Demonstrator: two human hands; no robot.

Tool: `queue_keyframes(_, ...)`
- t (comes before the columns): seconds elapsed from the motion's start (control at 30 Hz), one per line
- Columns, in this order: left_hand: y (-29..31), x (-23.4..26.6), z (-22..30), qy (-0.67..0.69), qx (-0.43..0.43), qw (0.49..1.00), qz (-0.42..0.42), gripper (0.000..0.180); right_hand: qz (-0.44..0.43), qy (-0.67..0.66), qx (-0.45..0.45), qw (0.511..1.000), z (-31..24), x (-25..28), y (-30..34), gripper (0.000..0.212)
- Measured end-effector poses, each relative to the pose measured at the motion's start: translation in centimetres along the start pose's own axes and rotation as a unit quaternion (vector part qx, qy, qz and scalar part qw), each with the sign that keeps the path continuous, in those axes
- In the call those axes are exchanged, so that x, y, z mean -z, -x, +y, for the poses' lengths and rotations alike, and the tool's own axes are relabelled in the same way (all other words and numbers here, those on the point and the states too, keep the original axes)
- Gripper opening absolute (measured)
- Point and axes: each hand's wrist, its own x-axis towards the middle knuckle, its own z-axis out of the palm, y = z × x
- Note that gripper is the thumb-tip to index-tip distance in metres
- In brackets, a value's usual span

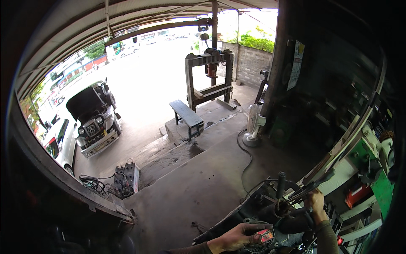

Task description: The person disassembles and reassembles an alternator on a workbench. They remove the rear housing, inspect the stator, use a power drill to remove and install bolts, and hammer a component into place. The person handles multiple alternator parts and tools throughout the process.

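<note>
My left hand (239,238) is closed on a small red box (265,235) with pale markings, holding it over a cluttered dark workbench (230,222). Farther right, my right hand (315,204) has its fingers curled beside a group of long dark tools (304,189). What it grips is hidden. Next to that hand, a dark round container (270,213) holds some of the tools upright. A thick dark upright handle (281,183) rises behind the container. Small metal parts lie around the red box.
A white fan (253,122) stands on the floor ahead, its cable running toward the bench. Beyond are a bench seat (186,113), a steel press frame (209,78) and a vehicle with its hood up (94,122). Batteries (126,180) with cables sit left. Shelving (363,224) borders the right.
</note>
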Motion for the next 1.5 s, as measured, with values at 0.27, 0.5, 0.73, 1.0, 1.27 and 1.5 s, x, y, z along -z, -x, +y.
queue_keyframes(0.27,-0.5,0.8,-0.8,-0.044,-0.024,0.999,0.007,0.073,0.044,0.004,0.017,0.999,1.0,-1.2,0.2,0.012)
queue_keyframes(0.5,-0.3,0.9,-0.5,-0.012,0.0,1.0,0.006,0.074,0.023,-0.016,0.023,0.999,0.3,0.4,0.0,0.011)
queue_keyframes(0.73,0.2,0.3,0.2,0.0,0.007,1.0,0.006,0.07,0.044,0.009,-0.02,0.999,-1.5,1.4,-0.3,0.01)
queue_keyframes(1.0,0.3,0.6,-0.1,0.014,0.005,1.0,0.027,0.071,0.032,0.019,-0.016,0.999,-1.4,1.1,-0.2,0.014)
queue_keyframes(1.27,0.4,0.9,-0.3,0.016,0.006,1.0,0.023,0.071,-0.017,0.031,-0.026,0.999,-1.9,2.2,-0.5,0.014)
queue_keyframes(1.5,0.0,0.3,-0.2,-0.007,0.004,1.0,-0.002,0.072,-0.029,-0.064,-0.041,0.997,-3.4,5.4,-0.8,0.024)
